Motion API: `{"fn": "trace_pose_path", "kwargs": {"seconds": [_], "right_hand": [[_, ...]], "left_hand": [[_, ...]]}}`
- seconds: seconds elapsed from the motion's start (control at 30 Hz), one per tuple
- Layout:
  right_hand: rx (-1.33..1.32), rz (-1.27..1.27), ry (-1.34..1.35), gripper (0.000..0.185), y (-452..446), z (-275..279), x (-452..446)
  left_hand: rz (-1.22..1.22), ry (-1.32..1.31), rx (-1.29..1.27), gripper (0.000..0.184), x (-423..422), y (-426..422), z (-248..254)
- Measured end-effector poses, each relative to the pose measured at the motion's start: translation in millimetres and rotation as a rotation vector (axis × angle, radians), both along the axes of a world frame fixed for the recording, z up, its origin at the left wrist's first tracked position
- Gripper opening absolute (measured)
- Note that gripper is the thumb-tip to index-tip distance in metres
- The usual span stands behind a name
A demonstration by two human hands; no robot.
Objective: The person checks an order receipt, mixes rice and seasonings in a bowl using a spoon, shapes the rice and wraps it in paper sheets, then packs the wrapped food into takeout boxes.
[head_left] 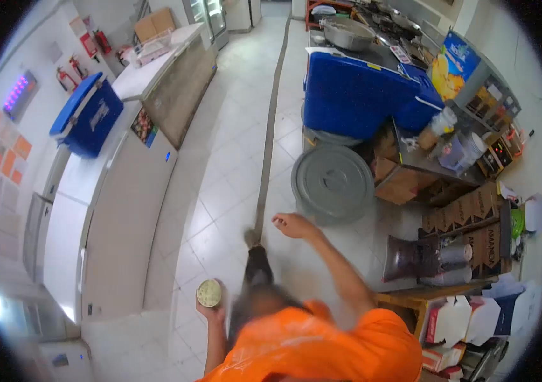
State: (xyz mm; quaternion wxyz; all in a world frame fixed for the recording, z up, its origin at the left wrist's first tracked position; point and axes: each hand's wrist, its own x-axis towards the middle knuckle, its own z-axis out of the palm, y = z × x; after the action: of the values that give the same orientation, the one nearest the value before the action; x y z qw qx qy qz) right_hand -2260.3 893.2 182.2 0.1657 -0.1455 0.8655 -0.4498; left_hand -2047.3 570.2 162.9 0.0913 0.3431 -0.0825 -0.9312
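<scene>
My left hand (210,311) is wrapped around a small round container (209,293), carried at my left side above the floor. Its top faces up and shows pale green, speckled contents or a lid of that look; I cannot tell which. My right hand (291,225) is held out in front of me with its fingers loosely curled in, and nothing shows in it. Nearest to that hand is a large grey round lid (333,181) on a bin, a little beyond it and apart from it. One of my feet (253,239) is stepping forward.
White chest freezers (115,235) line the left, with a blue cooler box (90,114) on top. To the right stand a large blue cooler (354,95), cardboard boxes (474,223) and shelves of packaging. A dark strip (273,121) runs along the tiled floor (233,153) ahead.
</scene>
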Motion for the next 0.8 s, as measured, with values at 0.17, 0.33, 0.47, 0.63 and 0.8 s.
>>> {"fn": "trace_pose_path", "kwargs": {"seconds": [0.17, 0.33, 0.47, 0.63, 0.8], "right_hand": [[0.086, -0.125, -0.077, 0.029, 23, -111, -153], [-0.063, -0.314, -0.164, 0.027, 58, -112, -207], [-0.138, -0.635, -0.359, 0.029, 68, -123, -268], [-0.101, -0.847, -0.45, 0.03, 71, -202, -356], [-0.485, -1.052, -0.488, 0.032, 66, -213, -490]], "left_hand": [[-0.179, 0.171, 0.007, 0.048, -225, -25, 18], [-0.424, 0.18, 0.001, 0.051, -473, -22, 36], [-0.645, 0.222, 0.039, 0.056, -686, 34, 54], [-0.811, 0.24, 0.131, 0.054, -912, 157, 44], [-1.092, 0.28, 0.009, 0.048, -1086, 305, 61]]}}
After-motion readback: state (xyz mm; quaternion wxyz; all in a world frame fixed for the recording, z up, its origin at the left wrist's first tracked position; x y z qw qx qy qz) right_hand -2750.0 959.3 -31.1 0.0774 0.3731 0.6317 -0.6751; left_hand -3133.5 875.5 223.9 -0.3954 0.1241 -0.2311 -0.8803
